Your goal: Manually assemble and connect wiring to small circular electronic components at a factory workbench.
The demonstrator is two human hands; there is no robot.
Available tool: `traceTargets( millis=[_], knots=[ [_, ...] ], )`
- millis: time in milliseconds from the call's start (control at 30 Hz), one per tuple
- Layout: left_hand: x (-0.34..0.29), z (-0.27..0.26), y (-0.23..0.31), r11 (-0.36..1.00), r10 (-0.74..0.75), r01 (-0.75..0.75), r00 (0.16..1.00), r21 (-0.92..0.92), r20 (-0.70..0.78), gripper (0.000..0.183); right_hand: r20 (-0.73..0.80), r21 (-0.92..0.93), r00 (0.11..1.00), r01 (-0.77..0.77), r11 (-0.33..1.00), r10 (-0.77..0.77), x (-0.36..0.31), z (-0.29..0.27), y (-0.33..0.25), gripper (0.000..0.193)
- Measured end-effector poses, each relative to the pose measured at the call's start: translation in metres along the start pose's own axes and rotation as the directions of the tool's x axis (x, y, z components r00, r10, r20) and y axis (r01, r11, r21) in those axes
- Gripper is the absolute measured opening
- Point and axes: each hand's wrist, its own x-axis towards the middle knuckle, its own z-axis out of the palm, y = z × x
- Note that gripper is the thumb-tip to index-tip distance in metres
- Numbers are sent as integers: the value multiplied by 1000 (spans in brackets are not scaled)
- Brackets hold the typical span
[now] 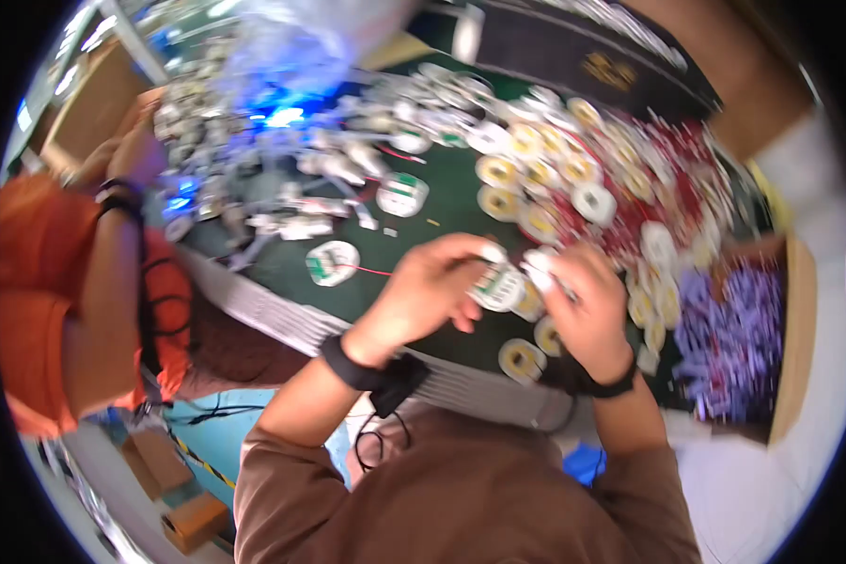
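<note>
My left hand (pixel 421 293) grips a round white disc part (pixel 500 288) with dark printing, between thumb and fingers above the near edge of the table. Close by on its right, my right hand (pixel 587 305) has its thumb and fingertips pinched together; what lies between them is too blurred to make out. White covers show on fingertips of both hands. To the left of my left hand rests a white and green disc (pixel 333 263) with a red wire running toward that hand. A similar disc (pixel 402 194) lies farther back on the green tabletop (pixel 282 268).
A heap of white and yellow round parts with red wires (pixel 573 169) covers the right side. Beside it stands a cardboard box (pixel 795 338) of purple pieces (pixel 731 338). White parts (pixel 301 218) and blue lights (pixel 285 117) lie at left, near a co-worker in orange (pixel 42 301).
</note>
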Motion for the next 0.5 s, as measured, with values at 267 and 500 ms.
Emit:
traceTargets(
  millis=[267,500],
  knots=[
    [9,19,-28,992,-95,98,995,-84,34,20,-10,-186,996,85,979,-88,-28,2,22,24],
    [-3,33,-20,993,-52,48,998,109,35,20,-3,-4,1000,-26,1000,26,-39,-1,22,19]
  ],
)
